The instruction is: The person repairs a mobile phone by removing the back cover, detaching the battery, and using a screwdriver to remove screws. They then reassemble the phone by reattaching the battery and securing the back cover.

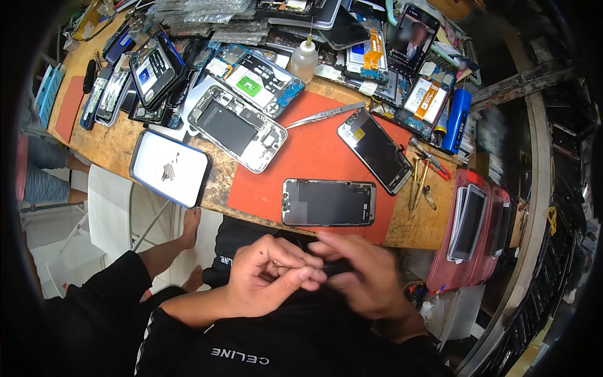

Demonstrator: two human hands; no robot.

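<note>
My left hand [267, 274] is in front of my body with thumb and fingers pinched together. Something thin and small shows between them, too little to name. Close beside its fingertips is my right hand [367, 276], blurred by motion, its fingers and thumb apart. Just beyond both hands, a phone screen [330, 203] lies flat on an orange mat [257, 195]. Farther right on the mat rests a second phone screen [375, 151], set at a slant. An opened phone body [233, 129] with its battery showing lies at the mat's left, and metal tweezers [326, 115] lie beyond.
A white tray [157, 179] with small dark bits stands at the table's left edge. Opened phones crowd the back around a dropper bottle [304, 61]. Screwdrivers [419, 182] and a blue cylinder [457, 122] lie right. Another person's bare foot [190, 227] shows below, left.
</note>
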